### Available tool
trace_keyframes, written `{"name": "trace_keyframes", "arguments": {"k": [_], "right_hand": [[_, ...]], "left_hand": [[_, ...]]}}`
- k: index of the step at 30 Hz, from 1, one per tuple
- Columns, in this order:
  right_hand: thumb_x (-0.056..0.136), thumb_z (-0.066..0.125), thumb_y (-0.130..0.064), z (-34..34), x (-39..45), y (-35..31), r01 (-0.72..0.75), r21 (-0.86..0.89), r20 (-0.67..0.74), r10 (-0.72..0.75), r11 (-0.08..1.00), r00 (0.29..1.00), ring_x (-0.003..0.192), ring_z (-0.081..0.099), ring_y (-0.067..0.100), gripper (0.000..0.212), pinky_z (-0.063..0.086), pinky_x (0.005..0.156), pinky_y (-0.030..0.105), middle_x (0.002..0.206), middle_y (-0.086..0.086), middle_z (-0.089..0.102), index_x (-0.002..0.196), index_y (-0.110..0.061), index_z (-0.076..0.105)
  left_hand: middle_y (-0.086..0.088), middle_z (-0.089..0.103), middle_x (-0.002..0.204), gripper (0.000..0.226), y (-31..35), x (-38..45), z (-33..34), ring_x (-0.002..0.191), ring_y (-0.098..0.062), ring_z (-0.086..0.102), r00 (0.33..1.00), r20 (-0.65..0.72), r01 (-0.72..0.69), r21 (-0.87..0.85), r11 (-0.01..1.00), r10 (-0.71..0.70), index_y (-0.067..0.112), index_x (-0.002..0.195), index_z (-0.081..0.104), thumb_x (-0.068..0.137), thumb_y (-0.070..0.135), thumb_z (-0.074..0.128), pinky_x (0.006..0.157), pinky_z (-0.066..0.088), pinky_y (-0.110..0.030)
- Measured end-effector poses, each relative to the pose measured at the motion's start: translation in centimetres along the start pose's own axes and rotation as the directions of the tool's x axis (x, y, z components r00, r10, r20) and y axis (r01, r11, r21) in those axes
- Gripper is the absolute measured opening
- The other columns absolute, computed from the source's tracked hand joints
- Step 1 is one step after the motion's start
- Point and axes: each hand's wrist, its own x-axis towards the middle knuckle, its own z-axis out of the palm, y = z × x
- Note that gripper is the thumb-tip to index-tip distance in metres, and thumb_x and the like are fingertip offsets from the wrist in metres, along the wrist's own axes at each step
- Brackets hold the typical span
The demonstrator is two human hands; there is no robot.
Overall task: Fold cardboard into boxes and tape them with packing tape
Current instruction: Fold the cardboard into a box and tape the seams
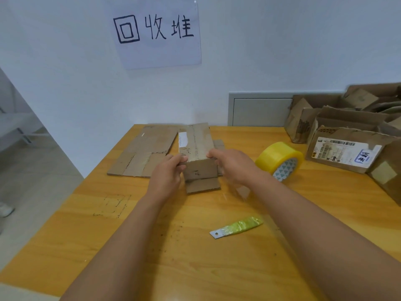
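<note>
Both bare forearms reach in from the bottom, and the left hand (167,172) and right hand (232,164) clamp the small brown cardboard box (198,153) from either side, fingers curled over its near top edge, one flap hanging open below. It sits mid-table on the yellow wooden table (152,246), flattened cardboard sheet (143,153) behind, yellow packing tape roll (280,160) just right, green-wrapped blade (237,227) closer in, torn boxes (347,131) stacked far right.

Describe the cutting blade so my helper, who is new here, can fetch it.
On the yellow wooden table, look at the near side, in front of the person's right hand. The small metal blade with a green plastic-wrapped handle lies flat there alone, the only metal thing among cardboard.
</note>
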Motion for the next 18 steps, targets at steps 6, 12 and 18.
{"name": "trace_keyframes", "arguments": {"k": [6,12,18], "right_hand": [[0.094,0.049,-0.002,-0.2,-0.1,0.1,0.005,-0.011,0.016,-0.005,1.0,1.0,0.107,0.058,0.029,0.051,0.053,0.084,0.042,0.127,0.008,0.061,0.137,-0.028,0.045],[0.096,0.049,-0.001,0.7,-0.4,0.0,-0.02,0.036,-0.048,0.021,0.999,0.999,0.109,0.058,0.029,0.053,0.053,0.085,0.041,0.132,0.008,0.06,0.14,-0.028,0.045],[0.095,0.05,0.0,0.7,-0.1,0.1,-0.039,0.041,-0.037,0.04,0.998,0.998,0.114,0.057,0.029,0.057,0.053,0.089,0.041,0.137,0.008,0.057,0.143,-0.03,0.043]], "left_hand": [[0.007,0.06,0.107,0.03,-0.6,0.3,-0.9,0.091,-0.001,0.047,0.994,0.106,-0.005,0.008,1.0,0.004,0.019,0.126,0.065,0.101,0.01,0.052,0.07,0.035,-0.007],[0.01,0.062,0.114,0.03,-0.7,0.5,-0.6,0.101,-0.003,0.051,0.996,0.081,0.049,-0.056,0.997,-0.044,0.02,0.126,0.066,0.1,0.009,0.054,0.075,0.037,-0.006],[0.013,0.067,0.113,0.028,-1.2,1.0,-0.8,0.103,-0.003,0.059,0.993,0.098,0.072,-0.133,0.988,-0.059,0.022,0.121,0.071,0.1,0.01,0.056,0.083,0.049,-0.02]]}}
